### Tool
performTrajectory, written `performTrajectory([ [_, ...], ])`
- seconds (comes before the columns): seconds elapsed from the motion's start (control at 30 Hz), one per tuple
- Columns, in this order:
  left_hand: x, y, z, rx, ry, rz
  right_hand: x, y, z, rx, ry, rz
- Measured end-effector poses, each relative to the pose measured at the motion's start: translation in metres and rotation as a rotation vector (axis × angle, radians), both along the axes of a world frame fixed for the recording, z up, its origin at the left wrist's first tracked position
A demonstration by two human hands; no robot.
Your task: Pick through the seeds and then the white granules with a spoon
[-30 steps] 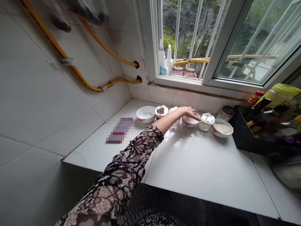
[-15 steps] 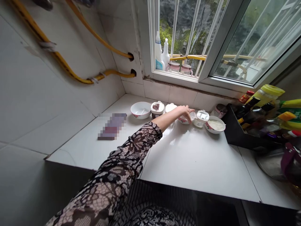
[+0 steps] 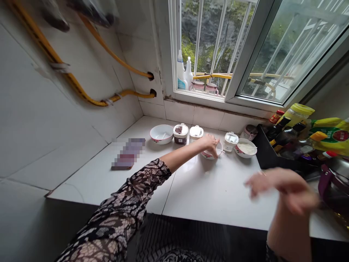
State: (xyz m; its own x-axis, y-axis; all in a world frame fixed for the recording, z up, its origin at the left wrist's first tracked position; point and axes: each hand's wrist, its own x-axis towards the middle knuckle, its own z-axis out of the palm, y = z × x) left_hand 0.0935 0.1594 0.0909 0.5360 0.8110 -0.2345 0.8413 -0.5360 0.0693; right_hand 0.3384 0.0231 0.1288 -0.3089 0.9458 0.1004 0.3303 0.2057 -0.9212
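Observation:
At the middle of the counter my left hand [image 3: 211, 144] grips the rim of a white bowl [image 3: 208, 155] with a pink floral band. A white spoon handle sticks out of this bowl on the right. My right hand [image 3: 282, 185] hangs over the counter's right side, smeared by motion, so its fingers are unclear. Left of the held bowl are a clear jar with a white lid [image 3: 196, 132], a jar with dark contents [image 3: 180, 134] and a white bowl [image 3: 161, 136]. To its right stand another lidded jar [image 3: 231, 141] and a bowl of white contents [image 3: 245, 148].
A black bin [image 3: 275, 154] of bottles and packets stands on the right, with a purple-handled pot [image 3: 334, 178] beside it. A pixelated flat object [image 3: 128, 154] lies on the left. Behind the counter [image 3: 191, 189] is a barred window with spray bottles [image 3: 184, 74] on its sill.
My left hand has drawn the bowl slightly nearer, away from the row. My right hand has come into view from the lower right. The view has tilted upward a little.

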Motion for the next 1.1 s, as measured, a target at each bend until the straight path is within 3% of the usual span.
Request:
performTrajectory([
  [0.03, -0.001, -0.008, 0.000, 0.012, 0.006, -0.011, -0.012, 0.014, -0.001, -0.037, 0.034, 0.094],
  [0.07, -0.002, -0.017, 0.001, 0.022, 0.008, -0.026, -0.025, 0.029, -0.004, -0.034, 0.098, 0.085],
  [0.13, -0.005, -0.035, 0.001, 0.040, 0.007, -0.052, -0.049, 0.062, -0.017, -0.044, 0.216, -0.043],
  [0.23, -0.011, -0.059, 0.000, 0.064, 0.001, -0.078, -0.072, 0.099, -0.046, -0.109, 0.203, -0.176],
  [0.33, -0.017, -0.078, -0.003, 0.091, -0.012, -0.084, -0.081, 0.110, -0.069, -0.138, 0.135, -0.130],
  [0.43, -0.021, -0.093, -0.005, 0.093, -0.036, -0.083, -0.088, 0.111, -0.077, -0.159, 0.033, 0.019],
  [0.57, -0.024, -0.109, -0.007, 0.095, -0.066, -0.083, -0.107, 0.126, -0.068, -0.100, -0.142, 0.120],
  [0.67, -0.024, -0.120, -0.009, 0.093, -0.104, -0.068, -0.135, 0.148, -0.054, 0.146, -0.345, 0.064],
  [0.77, -0.023, -0.128, -0.015, 0.088, -0.143, -0.072, -0.170, 0.166, -0.040, 0.327, -0.610, 0.184],
  [0.93, -0.028, -0.135, -0.023, 0.083, -0.184, -0.074, -0.217, 0.180, -0.029, 0.319, -0.986, 0.310],
  [1.1, -0.049, -0.136, -0.018, 0.110, -0.383, -0.076, -0.222, 0.176, -0.030, 0.390, -1.067, 0.301],
])
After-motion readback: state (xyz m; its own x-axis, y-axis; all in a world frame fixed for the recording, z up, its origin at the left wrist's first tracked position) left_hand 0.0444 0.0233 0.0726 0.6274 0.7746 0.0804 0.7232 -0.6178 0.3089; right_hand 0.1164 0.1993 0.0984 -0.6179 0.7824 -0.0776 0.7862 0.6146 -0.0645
